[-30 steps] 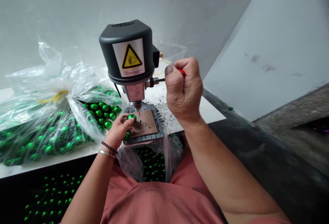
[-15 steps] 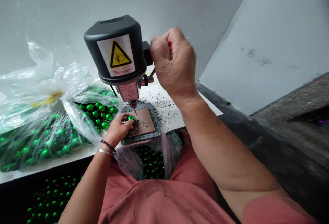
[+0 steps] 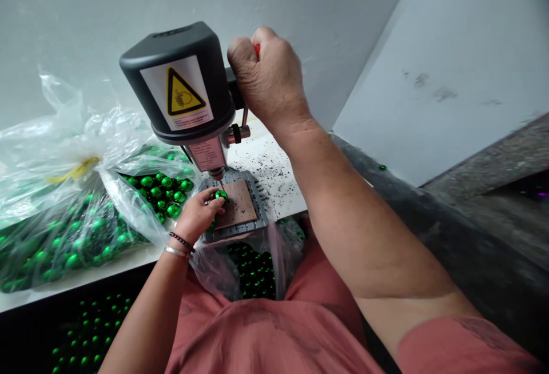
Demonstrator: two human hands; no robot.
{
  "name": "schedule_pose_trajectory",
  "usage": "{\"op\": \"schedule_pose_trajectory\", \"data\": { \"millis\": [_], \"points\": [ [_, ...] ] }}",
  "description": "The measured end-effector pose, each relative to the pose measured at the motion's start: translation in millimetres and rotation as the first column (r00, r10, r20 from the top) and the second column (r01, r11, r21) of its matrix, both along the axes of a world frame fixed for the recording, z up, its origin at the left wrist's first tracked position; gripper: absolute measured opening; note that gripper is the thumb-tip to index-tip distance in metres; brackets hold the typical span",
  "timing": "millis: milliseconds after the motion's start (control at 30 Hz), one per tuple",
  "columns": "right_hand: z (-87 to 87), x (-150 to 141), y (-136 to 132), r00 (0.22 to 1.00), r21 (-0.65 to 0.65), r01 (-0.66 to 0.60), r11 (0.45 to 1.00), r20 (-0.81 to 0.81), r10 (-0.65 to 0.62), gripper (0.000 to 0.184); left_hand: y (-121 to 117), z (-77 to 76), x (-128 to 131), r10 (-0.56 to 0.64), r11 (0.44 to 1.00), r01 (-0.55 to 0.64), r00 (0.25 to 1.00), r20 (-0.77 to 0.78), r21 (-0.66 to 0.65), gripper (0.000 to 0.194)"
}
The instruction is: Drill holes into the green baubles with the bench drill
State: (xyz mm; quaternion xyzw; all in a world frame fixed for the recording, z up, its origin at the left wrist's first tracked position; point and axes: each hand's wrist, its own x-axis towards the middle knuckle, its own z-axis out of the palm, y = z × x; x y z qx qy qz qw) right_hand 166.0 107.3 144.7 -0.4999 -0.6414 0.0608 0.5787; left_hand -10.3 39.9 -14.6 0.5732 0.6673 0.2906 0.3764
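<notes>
A shiny green ball (image 3: pixel 221 194) is pinched between the thumb and fingers of my left hand (image 3: pixel 201 209), right under the bit of a small drill press (image 3: pixel 175 76). The bit (image 3: pixel 222 186) comes down at the ball; whether it touches cannot be made out. Beneath lies a square board (image 3: pixel 241 202) on the grey slotted base (image 3: pixel 253 226). Up beside the black motor housing, my right hand (image 3: pixel 272 79) is closed around the red-ended feed lever (image 3: pixel 257 51). Part of another green ball shows below my left fingers.
To the left, a clear plastic bag (image 3: pixel 86 191) full of green balls lies on the white table (image 3: pixel 21 299). An open bag (image 3: pixel 214 268) of them hangs at my lap. Dark shavings (image 3: pixel 270 182) litter the table by the base. One ball (image 3: pixel 382 167) is on the floor.
The ball has come under the bit as my left hand shifted slightly. My right hand, still on the lever, has moved left and up in view. The camera has turned a little.
</notes>
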Motion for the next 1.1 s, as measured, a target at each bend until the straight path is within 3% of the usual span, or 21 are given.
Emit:
{"op": "schedule_pose_trajectory", "data": {
  "millis": [133,333,567,800,933,1100],
  "points": [
    [-1.8,-0.4,4.2,1.000,0.011,0.018,1.000,0.021,-0.018,0.032,0.3,4.8,8.2,-0.018,1.000,0.019,0.991,-0.129,0.001,0.046],
    [-4.0,-0.5,7.2,1.000,0.036,0.013,0.999,0.012,-0.014,0.033,2.5,8.4,19.4,-0.053,0.977,0.133,0.906,-0.419,0.164,0.035],
    [-8.7,2.9,-17.9,0.999,0.098,-0.020,0.995,-0.034,0.024,0.031,4.4,1.9,18.2,-0.075,0.967,0.176,0.888,-0.454,0.185,0.026],
    [-58.7,5.7,-68.1,0.999,0.279,0.007,0.960,-0.045,0.005,0.014,3.7,1.6,19.6,-0.076,0.970,0.172,0.885,-0.459,0.171,0.031],
    [-85.7,3.9,-75.5,0.999,0.308,0.043,0.950,-0.036,-0.033,0.009,2.2,2.7,20.4,-0.086,0.967,0.185,0.884,-0.459,0.176,0.029],
    [-99.9,-1.5,-74.1,0.994,0.337,0.106,0.935,-0.064,-0.089,0.005,0.9,1.2,19.8,-0.085,0.963,0.184,0.900,-0.427,0.197,0.028]
  ]
}}
